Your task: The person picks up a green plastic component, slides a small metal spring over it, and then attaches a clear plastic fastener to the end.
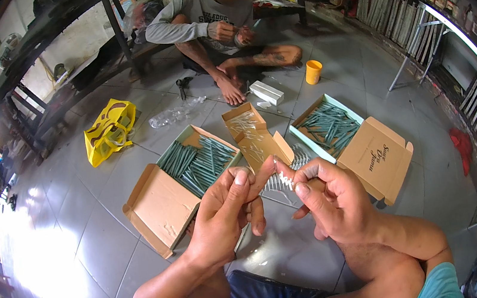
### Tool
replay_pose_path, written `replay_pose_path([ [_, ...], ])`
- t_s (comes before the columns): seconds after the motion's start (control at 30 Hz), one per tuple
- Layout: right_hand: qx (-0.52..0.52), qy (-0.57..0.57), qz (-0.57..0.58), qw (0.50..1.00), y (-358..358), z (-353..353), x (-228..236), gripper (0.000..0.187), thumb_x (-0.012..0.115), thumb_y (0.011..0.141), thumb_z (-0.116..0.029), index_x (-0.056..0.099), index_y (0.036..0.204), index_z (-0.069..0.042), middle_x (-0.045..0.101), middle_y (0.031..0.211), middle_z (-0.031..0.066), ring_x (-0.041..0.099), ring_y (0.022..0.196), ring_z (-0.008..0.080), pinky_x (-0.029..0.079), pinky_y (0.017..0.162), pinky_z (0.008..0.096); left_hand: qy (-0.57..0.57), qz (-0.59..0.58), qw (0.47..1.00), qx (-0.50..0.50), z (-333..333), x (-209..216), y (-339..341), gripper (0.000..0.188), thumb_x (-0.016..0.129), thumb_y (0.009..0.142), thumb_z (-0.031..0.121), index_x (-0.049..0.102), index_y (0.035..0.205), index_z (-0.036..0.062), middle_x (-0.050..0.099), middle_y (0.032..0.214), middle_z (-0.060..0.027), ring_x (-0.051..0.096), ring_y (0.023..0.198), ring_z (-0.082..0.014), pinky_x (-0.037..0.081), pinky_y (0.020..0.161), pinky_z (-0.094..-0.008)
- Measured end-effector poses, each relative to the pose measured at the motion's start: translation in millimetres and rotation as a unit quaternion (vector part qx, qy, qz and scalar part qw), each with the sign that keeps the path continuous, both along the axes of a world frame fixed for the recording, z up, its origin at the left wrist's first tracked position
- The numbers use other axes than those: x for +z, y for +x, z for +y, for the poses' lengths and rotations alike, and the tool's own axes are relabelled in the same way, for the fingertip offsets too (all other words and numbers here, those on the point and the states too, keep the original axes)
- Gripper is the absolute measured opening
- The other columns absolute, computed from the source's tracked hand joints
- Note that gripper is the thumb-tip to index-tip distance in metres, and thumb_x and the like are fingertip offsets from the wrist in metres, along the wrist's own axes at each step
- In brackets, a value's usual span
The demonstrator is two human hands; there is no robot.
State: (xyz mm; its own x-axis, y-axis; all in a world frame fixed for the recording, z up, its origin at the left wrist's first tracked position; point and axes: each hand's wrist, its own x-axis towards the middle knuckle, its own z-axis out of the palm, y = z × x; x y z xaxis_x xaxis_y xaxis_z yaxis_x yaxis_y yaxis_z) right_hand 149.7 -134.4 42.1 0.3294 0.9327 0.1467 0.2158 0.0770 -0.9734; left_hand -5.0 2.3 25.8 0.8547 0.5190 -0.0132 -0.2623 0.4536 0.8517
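My right hand [338, 199] pinches a small white zigzag-edged piece [286, 180] between thumb and fingers. Beside it, my left hand [225, 208] has its fingers bent and thumb raised, the index fingertip reaching to the top of the white piece; whether anything else is in that hand is hidden. Past my hands lies an open cardboard box [228, 116] with small clear slender pieces in it. Left of it, another open box [153, 211] holds many dark green pen-like sticks [207, 159]. A similar box [375, 158] on the right holds more green sticks [330, 125]. Partly behind my fingers are silvery, thin items [306, 161] in a row.
Across from me a person [204, 27] sits on the tiled floor, both hands together. Near them are a white box [267, 92], an orange-yellow cup [313, 71], crumpled clear plastic [176, 113] and black scissors [184, 85]. A yellow bag [110, 133] lies left; a metal-legged stand [417, 44] stands right.
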Motion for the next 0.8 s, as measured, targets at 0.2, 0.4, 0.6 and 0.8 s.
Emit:
replay_pose_path([
  [0.2,0.030,-0.015,0.091,0.995,10.8,-2.6,0.2,0.016,0.051,0.103,-0.020,0.055,0.104,-0.005,0.070,0.111,0.0101,0.053,0.049,0.0021,0.056,0.062,0.0237,-0.016,0.019,1.000,0.008,10.4,0.5,-3.6,0.026,0.039,0.108,0.031,0.040,0.105,0.0053,0.061,0.131,-0.0227,0.056,0.055,-0.0143,0.051,0.058,-0.0246],
  [0.4,0.018,0.031,0.107,0.994,25.6,-13.0,5.2,0.011,0.048,0.103,-0.017,0.050,0.102,-0.006,0.066,0.125,0.0170,0.044,0.043,0.0002,0.056,0.063,0.0238,-0.001,0.028,0.999,0.021,11.4,8.6,-8.1,0.023,0.041,0.107,0.029,0.044,0.105,0.0061,0.061,0.127,-0.0267,0.056,0.056,-0.0138,0.052,0.062,-0.0259],
  [0.6,-0.004,0.037,0.074,0.997,30.4,-21.7,14.0,0.011,0.049,0.102,-0.014,0.049,0.100,-0.004,0.065,0.124,0.0189,0.044,0.044,-0.0006,0.056,0.061,0.0234,0.035,0.032,0.997,0.064,14.3,9.9,-13.8,0.021,0.043,0.106,0.030,0.049,0.105,0.0097,0.062,0.126,-0.0259,0.051,0.057,-0.0095,0.052,0.066,-0.0270],
  [0.8,-0.008,0.041,0.067,0.997,33.3,-24.7,10.6,0.010,0.048,0.102,-0.012,0.049,0.099,-0.003,0.064,0.125,0.0191,0.044,0.045,-0.0007,0.055,0.059,0.0218,0.044,0.021,0.997,0.063,14.2,11.4,-14.5,0.022,0.043,0.105,0.030,0.049,0.106,0.0088,0.063,0.124,-0.0266,0.051,0.056,-0.0087,0.052,0.064,-0.0249],
])
